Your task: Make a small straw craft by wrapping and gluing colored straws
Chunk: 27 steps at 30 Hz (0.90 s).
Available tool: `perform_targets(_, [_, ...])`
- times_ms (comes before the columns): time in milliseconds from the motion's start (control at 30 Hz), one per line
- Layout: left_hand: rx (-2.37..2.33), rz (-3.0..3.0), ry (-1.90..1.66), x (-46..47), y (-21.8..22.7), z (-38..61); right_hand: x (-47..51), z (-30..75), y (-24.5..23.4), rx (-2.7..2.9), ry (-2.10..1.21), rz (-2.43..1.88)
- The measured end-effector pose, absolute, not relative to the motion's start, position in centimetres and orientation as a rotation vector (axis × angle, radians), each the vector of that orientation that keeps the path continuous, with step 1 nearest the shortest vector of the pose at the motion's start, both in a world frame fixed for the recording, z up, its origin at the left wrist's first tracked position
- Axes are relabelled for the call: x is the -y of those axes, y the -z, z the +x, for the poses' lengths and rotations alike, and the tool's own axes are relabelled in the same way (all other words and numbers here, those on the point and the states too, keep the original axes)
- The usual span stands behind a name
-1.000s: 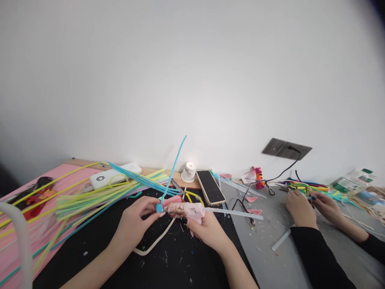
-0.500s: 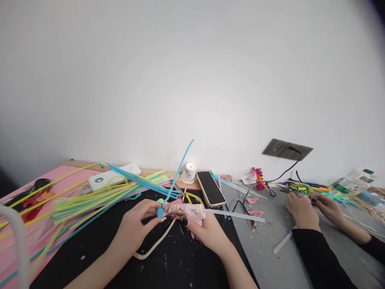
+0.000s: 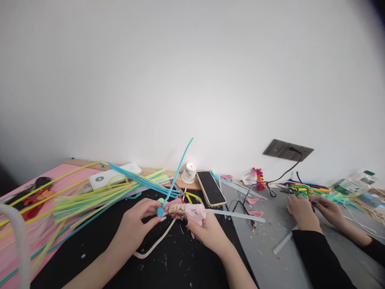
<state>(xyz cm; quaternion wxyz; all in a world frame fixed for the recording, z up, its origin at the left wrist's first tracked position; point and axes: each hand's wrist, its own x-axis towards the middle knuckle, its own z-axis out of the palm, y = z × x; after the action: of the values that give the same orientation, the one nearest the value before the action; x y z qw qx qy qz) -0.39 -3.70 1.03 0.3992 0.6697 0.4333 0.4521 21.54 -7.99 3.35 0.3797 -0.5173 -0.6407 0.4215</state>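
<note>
Between the fingertips of my left hand (image 3: pixel 140 218) is a small coiled blue pipe cleaner piece (image 3: pixel 160 210), with one long blue end (image 3: pixel 179 166) rising from it up and to the right. A bit of pale green shows just above the coil. My right hand (image 3: pixel 209 233) is wrapped round a pink hot glue gun (image 3: pixel 192 212), whose front is smeared with brown residue. The gun's nozzle points left, at or close beside the blue coil; whether they touch I cannot tell. A long translucent glue stick (image 3: pixel 236 216) sticks out of its back end.
Bundled pastel pipe cleaners (image 3: pixel 99 198) and a white power bank (image 3: pixel 114 176) lie at left. Behind my hands are yellow-handled pliers (image 3: pixel 189 197), a candle in a white cup (image 3: pixel 189 172) and a phone (image 3: pixel 211 188). A co-worker's hands (image 3: pixel 305 214) work at right, near a wall socket (image 3: pixel 288 150).
My hands, the glue gun and the blue coil hold almost the same position. The co-worker's hands have shifted slightly.
</note>
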Motion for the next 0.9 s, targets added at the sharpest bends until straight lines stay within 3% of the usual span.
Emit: perform_targets(900, [-1.146, 1.599, -1.134, 3.33, -0.40, -0.58, 8.23, 21.34, -4.23, 1.737, -1.003, -1.416])
